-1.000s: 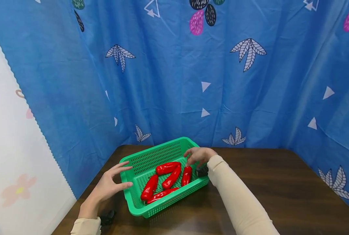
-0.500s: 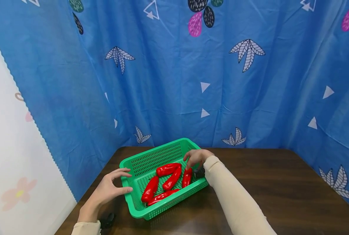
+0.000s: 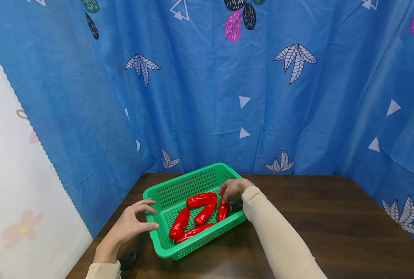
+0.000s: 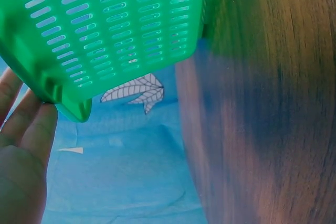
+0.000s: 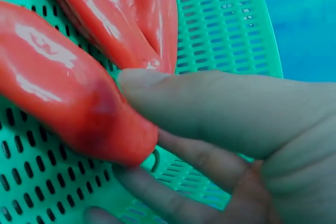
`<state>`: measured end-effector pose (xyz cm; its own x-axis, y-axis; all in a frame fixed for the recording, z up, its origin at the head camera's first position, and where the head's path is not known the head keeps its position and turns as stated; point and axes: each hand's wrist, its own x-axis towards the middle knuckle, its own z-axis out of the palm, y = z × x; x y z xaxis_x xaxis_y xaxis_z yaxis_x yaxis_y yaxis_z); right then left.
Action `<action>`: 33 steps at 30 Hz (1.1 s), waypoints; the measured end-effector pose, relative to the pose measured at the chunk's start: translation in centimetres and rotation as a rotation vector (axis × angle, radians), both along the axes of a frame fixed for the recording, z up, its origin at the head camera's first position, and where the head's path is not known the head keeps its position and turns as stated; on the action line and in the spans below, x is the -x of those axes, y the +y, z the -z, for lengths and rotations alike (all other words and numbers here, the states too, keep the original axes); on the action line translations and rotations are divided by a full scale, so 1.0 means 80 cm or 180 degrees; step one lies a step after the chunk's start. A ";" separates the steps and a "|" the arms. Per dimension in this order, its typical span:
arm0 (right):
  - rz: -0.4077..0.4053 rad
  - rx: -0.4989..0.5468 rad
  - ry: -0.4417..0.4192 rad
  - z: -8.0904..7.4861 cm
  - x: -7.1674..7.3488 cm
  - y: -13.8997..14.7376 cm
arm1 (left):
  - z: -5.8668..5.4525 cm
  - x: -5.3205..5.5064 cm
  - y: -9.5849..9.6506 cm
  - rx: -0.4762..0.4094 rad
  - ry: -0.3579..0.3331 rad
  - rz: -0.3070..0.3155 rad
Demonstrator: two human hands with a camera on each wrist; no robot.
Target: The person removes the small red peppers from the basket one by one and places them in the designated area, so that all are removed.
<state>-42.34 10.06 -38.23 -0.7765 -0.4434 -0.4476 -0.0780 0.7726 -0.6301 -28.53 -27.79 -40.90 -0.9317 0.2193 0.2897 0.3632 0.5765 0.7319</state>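
Observation:
A green perforated plastic basket point(image 3: 163, 254) stands on the table, with several glossy long red peppers point(image 3: 179, 224) lying in it. My right hand point(image 3: 236, 186) reaches inside at the basket's right end. Its thumb and fingers lie on opposite sides of one red pepper's point(image 5: 68, 87) narrow end, pinching it; that pepper still lies low in the basket. My left hand point(image 3: 126, 224) is at the basket's left end, thumb and fingers spread apart. In the left wrist view, the fingers point(image 4: 39, 129) are right at the underside of the basket's rim.
The dark wooden table point(image 3: 308, 224) extends to the right of the basket. A blue patterned curtain point(image 3: 207, 97) hangs behind it and along both sides. Pale cloth point(image 3: 18, 174) hangs at the far left.
My right hand has lowered slightly onto the rightmost red pepper, and its fingers have closed in round the end. The left hand stays by the basket's left end with almost no movement.

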 end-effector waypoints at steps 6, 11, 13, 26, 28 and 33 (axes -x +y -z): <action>-0.0227 -0.0240 0.0042 0.000 0.001 0.000 | 0.000 0.000 0.001 -0.0014 -0.0084 -0.0001; -0.0195 -0.0194 -0.0024 0.004 0.003 -0.001 | 0.001 0.001 0.001 -0.0012 -0.0091 0.0007; -0.0180 -0.0177 -0.0043 0.006 0.003 -0.001 | 0.002 0.002 0.001 -0.0011 -0.0085 0.0020; -0.0195 0.0015 -0.0180 0.013 0.006 -0.001 | 0.003 0.002 0.000 -0.0012 -0.0090 0.0010; -0.0196 0.0033 -0.0168 0.013 0.007 -0.001 | 0.003 0.002 0.000 -0.0009 -0.0093 0.0009; -0.0114 0.0133 -0.0181 0.013 0.007 -0.001 | 0.003 0.001 0.001 -0.0025 -0.0120 -0.0005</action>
<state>-42.93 9.98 -39.31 -0.7336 -0.4898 -0.4711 -0.0683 0.7428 -0.6660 -28.65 -27.73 -41.12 -0.9423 0.2155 0.2562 0.3344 0.5714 0.7494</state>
